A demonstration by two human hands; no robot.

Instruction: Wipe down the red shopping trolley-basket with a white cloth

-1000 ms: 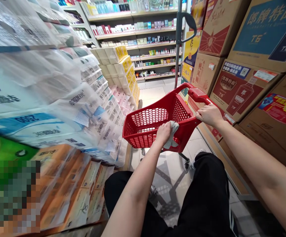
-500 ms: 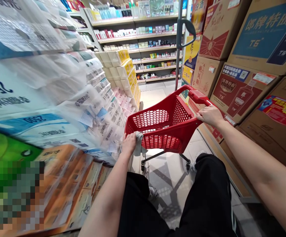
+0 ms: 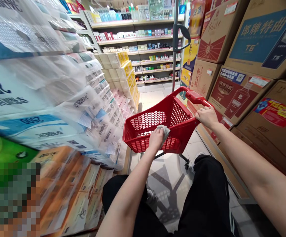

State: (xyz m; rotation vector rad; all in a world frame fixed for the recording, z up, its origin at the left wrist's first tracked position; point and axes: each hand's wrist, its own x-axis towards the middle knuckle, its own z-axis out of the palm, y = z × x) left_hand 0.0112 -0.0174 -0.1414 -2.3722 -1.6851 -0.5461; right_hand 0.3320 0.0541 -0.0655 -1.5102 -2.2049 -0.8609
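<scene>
A red plastic shopping cart [image 3: 175, 110] with a perforated basket stands in the aisle in front of my knees. My left hand [image 3: 155, 139] is closed on a grey-white cloth [image 3: 163, 131] and presses it against the near rim of the basket. My right hand [image 3: 207, 116] grips the cart's right rear corner, just below its red handle [image 3: 194, 96]. The basket looks bare inside. My legs in black trousers [image 3: 204, 197] fill the lower middle of the view.
Stacked packs of tissue paper in plastic wrap [image 3: 66, 108] wall the left side. Cardboard boxes [image 3: 251, 75] are piled along the right. A grey pole [image 3: 174, 46] stands behind the cart. Stocked shelves [image 3: 138, 42] close the far end. Tiled floor [image 3: 155, 95] runs between.
My left hand with the cloth slid left along the basket's near rim to its left corner, then came back right to the middle. My right hand stayed on the cart.
</scene>
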